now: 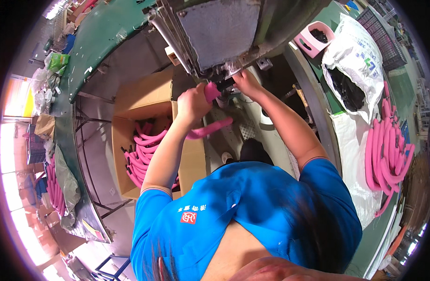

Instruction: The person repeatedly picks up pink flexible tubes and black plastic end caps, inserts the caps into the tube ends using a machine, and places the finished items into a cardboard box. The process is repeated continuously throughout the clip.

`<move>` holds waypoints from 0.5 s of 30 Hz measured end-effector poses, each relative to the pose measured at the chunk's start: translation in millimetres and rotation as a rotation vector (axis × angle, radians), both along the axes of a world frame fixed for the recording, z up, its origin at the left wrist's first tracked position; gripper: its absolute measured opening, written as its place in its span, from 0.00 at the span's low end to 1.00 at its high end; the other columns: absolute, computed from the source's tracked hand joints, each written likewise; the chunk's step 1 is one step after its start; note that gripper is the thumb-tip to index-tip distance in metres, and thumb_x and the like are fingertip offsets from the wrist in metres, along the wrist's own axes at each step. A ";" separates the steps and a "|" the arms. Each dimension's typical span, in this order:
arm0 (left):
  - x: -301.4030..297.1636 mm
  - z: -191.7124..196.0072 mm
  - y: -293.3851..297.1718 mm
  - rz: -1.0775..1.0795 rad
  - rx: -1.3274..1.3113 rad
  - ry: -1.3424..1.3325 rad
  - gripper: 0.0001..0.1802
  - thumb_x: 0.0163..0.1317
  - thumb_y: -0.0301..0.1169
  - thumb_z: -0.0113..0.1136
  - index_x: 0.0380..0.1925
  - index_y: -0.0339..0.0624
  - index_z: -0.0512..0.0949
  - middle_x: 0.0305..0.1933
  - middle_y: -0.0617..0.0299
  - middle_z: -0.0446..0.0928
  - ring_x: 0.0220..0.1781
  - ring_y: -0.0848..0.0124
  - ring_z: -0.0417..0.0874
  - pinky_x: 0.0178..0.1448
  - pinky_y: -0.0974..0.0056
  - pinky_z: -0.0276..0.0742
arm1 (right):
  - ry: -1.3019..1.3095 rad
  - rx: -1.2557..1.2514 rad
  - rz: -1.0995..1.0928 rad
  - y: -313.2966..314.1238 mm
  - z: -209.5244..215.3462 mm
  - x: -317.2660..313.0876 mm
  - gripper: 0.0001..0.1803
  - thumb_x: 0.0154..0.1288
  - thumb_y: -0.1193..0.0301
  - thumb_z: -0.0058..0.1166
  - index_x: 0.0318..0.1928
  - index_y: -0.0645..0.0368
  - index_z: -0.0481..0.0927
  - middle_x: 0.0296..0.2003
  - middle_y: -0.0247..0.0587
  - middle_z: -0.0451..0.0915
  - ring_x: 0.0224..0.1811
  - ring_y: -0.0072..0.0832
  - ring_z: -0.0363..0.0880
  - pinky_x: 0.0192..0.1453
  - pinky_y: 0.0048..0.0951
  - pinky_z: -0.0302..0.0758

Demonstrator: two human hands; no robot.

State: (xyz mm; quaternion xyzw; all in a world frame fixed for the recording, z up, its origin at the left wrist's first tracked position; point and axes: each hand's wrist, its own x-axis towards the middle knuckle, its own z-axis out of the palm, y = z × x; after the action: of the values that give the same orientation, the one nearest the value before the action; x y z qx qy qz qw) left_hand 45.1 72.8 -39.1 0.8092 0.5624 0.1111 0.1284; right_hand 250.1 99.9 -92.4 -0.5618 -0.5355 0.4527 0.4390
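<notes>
My left hand [192,104] is closed around a pink foam-covered tube [212,92], just below the machine head. A curved pink length [215,128] shows below that hand, apparently part of the same tube. From the gripped end a black piece [225,84] sticks out toward my right hand [247,85]. The right fingers are bent together at the underside of the machine [224,37], beside the black piece. What lies between them is hidden.
An open cardboard box [144,100] with several pink tubes [142,161] stands at my left. On the right-hand bench are a pink bin [314,38] of small black parts, a white sack [360,56] and more pink tubes [388,150]. A green table [107,33] stands far left.
</notes>
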 end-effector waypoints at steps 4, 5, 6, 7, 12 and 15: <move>-16.5 -11.0 -22.0 0.007 0.207 -0.274 0.25 0.46 0.36 0.66 0.45 0.44 0.71 0.33 0.50 0.79 0.37 0.49 0.81 0.40 0.51 0.77 | 0.005 0.014 -0.040 1.3 -0.6 -3.8 0.21 0.70 0.58 0.39 0.28 0.61 0.72 0.18 0.31 0.69 0.20 0.24 0.68 0.27 0.33 0.69; -25.2 -12.2 -31.0 0.020 0.256 -0.293 0.22 0.45 0.31 0.64 0.43 0.45 0.71 0.37 0.52 0.79 0.40 0.52 0.81 0.43 0.53 0.77 | 0.070 -0.031 -0.071 -3.0 3.6 -6.9 0.21 0.71 0.57 0.39 0.27 0.61 0.71 0.18 0.31 0.68 0.20 0.24 0.68 0.27 0.33 0.69; -36.9 -20.2 -37.6 0.050 0.209 -0.307 0.22 0.45 0.31 0.63 0.43 0.45 0.71 0.36 0.51 0.79 0.40 0.51 0.81 0.43 0.53 0.77 | 0.128 -0.073 -0.101 -5.4 6.1 -7.0 0.21 0.71 0.58 0.39 0.27 0.61 0.70 0.19 0.30 0.67 0.22 0.22 0.69 0.29 0.31 0.70; -50.9 -29.1 -40.0 0.085 0.166 -0.317 0.22 0.45 0.30 0.63 0.43 0.45 0.71 0.35 0.51 0.79 0.39 0.50 0.81 0.42 0.53 0.77 | 0.120 -0.096 -0.100 -3.3 8.5 -7.3 0.21 0.71 0.58 0.39 0.27 0.62 0.70 0.20 0.30 0.68 0.22 0.21 0.69 0.29 0.30 0.71; -69.6 -40.3 -34.7 0.040 0.083 -0.264 0.21 0.46 0.30 0.61 0.43 0.44 0.71 0.26 0.44 0.77 0.32 0.45 0.80 0.36 0.48 0.76 | 0.100 -0.124 -0.062 -11.4 17.3 -11.4 0.23 0.71 0.56 0.40 0.27 0.63 0.71 0.21 0.31 0.69 0.24 0.21 0.69 0.30 0.28 0.71; -67.7 -36.9 -30.2 0.065 0.041 -0.186 0.23 0.46 0.30 0.61 0.46 0.44 0.72 0.29 0.45 0.79 0.36 0.47 0.81 0.41 0.49 0.76 | 0.086 -0.110 -0.072 -7.9 14.1 -6.9 0.26 0.71 0.53 0.39 0.28 0.65 0.72 0.21 0.32 0.71 0.24 0.21 0.70 0.31 0.29 0.72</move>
State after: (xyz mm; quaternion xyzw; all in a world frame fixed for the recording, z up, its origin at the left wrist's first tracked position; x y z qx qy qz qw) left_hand -22.6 42.5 -76.0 0.7792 0.5716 0.2014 0.1601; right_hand 243.3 92.0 -78.3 -0.5840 -0.4699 0.4892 0.4458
